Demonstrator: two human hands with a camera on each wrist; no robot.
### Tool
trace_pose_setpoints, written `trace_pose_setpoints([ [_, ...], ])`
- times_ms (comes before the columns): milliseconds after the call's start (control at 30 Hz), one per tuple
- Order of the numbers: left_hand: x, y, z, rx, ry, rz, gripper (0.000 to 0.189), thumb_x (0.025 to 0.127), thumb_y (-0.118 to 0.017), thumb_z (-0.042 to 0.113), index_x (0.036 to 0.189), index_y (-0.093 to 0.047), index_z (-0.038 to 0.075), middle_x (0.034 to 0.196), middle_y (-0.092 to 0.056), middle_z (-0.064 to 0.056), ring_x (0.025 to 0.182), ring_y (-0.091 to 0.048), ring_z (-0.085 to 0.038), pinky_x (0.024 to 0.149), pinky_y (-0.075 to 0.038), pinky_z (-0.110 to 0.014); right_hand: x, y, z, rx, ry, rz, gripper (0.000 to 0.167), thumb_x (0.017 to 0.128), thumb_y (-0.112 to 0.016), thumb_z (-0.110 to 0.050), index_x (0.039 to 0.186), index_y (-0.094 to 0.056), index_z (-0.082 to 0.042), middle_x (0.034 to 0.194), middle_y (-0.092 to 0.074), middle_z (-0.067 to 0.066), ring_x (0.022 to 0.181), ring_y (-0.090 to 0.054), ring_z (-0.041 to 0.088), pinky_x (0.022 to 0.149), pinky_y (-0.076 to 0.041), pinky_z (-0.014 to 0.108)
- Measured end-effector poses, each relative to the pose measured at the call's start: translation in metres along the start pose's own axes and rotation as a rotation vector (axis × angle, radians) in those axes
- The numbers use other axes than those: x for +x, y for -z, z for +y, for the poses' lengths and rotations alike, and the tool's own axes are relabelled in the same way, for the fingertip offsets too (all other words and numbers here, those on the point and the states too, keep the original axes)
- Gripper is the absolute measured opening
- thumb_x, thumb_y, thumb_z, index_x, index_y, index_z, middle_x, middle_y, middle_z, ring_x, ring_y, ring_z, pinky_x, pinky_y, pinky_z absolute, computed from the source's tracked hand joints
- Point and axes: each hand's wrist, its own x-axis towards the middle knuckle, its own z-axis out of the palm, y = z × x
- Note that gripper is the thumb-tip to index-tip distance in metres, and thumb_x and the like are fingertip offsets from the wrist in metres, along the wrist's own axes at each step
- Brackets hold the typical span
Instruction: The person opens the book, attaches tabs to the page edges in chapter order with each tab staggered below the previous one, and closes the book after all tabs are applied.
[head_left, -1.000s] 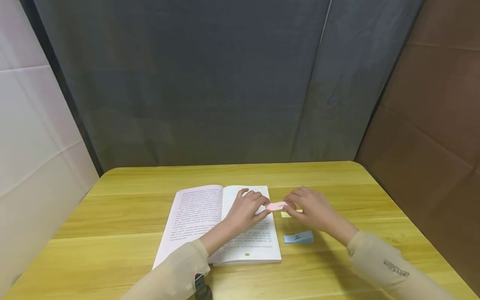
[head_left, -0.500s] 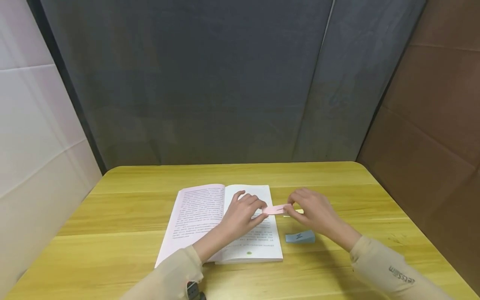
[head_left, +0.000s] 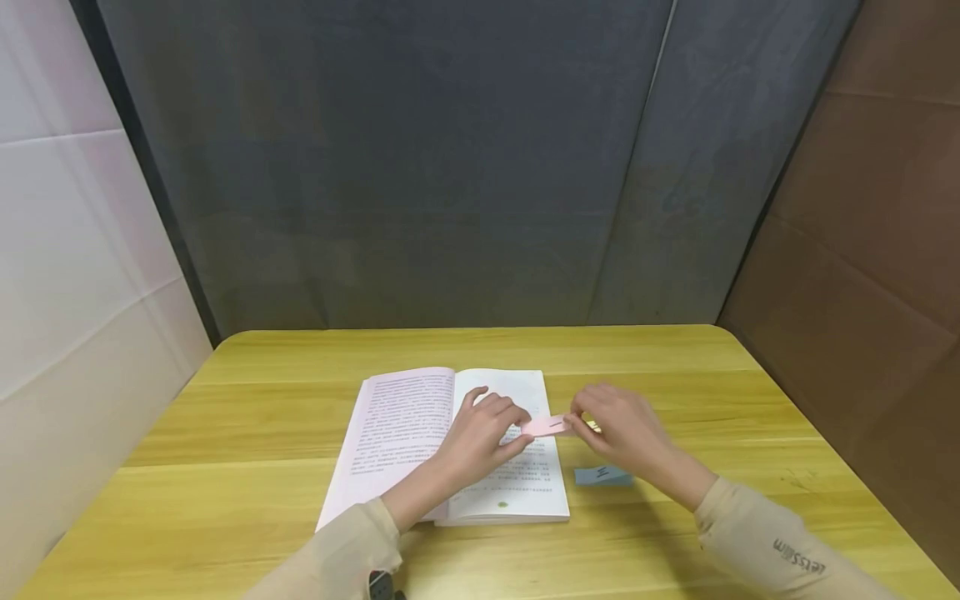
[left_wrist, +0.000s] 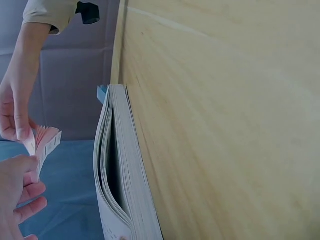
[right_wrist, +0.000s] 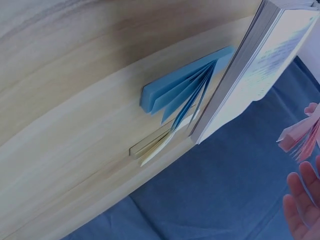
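A pink sticky-note pad (head_left: 546,426) with a dark stroke on top is held between the two hands, over the right page of an open book (head_left: 517,492). My left hand (head_left: 480,437) pinches its left end between thumb and fingers. At the other end my right hand (head_left: 618,423) pinches it with thumb and forefinger. Its sheets fan apart in the left wrist view, where the pad (left_wrist: 47,142) shows edge-on above the book. A yellow sticky-note pad (right_wrist: 150,145) lies beyond the right hand, mostly covered by it in the head view.
A blue sticky-note pad (head_left: 603,476) with dark strokes lies right of the book, its sheets spread in the right wrist view. The wooden table (head_left: 300,358) reaches back to a dark grey curtain (head_left: 450,167). A brown panel (head_left: 862,250) stands at the right.
Both hands keep hold of the pink pad. It has shifted slightly down and left relative to the book, and the right hand has lowered a little. The yellow pad is now more covered.
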Motion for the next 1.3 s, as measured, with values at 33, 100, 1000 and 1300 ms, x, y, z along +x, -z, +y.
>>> trace_pose_setpoints([
  [33,0.000,0.000,0.000,0.001,0.004,-0.005,0.016,0.078,-0.064,0.030,0.086,-0.063,0.016,0.081,-0.059,0.009,0.077,-0.053,-0.009,0.091,-0.031,-0.044,0.000,-0.001,0.000,-0.003,0.002,0.001,0.008,0.078,-0.064,-0.020,0.076,-0.056,-0.016,0.074,-0.056,-0.008,0.061,-0.046,0.006,0.045,-0.037,0.019],
  [100,-0.001,-0.001,0.000,0.001,0.013,-0.013,0.017,0.079,-0.064,0.030,0.086,-0.063,0.015,0.081,-0.059,0.009,0.077,-0.053,-0.009,0.091,-0.030,-0.044,-0.001,-0.001,-0.001,-0.005,0.001,0.001,0.008,0.079,-0.063,-0.020,0.076,-0.057,-0.017,0.073,-0.055,-0.008,0.060,-0.044,0.005,0.044,-0.035,0.018],
  [1000,-0.003,-0.003,0.001,-0.005,0.030,-0.020,0.015,0.073,-0.067,0.027,0.083,-0.064,0.015,0.077,-0.059,0.010,0.076,-0.052,-0.008,0.093,-0.029,-0.043,0.000,-0.002,-0.005,-0.081,0.183,0.096,0.009,0.071,-0.070,-0.016,0.073,-0.063,-0.011,0.077,-0.059,-0.002,0.071,-0.054,0.012,0.055,-0.047,0.023],
  [1300,-0.001,-0.005,0.002,-0.007,0.024,-0.021,0.013,0.073,-0.066,0.026,0.081,-0.065,0.016,0.077,-0.059,0.010,0.076,-0.053,-0.008,0.094,-0.027,-0.044,0.002,0.002,-0.012,-0.115,0.302,0.138,0.012,0.082,-0.057,-0.014,0.073,-0.063,-0.010,0.075,-0.059,-0.001,0.070,-0.055,0.014,0.056,-0.047,0.023],
])
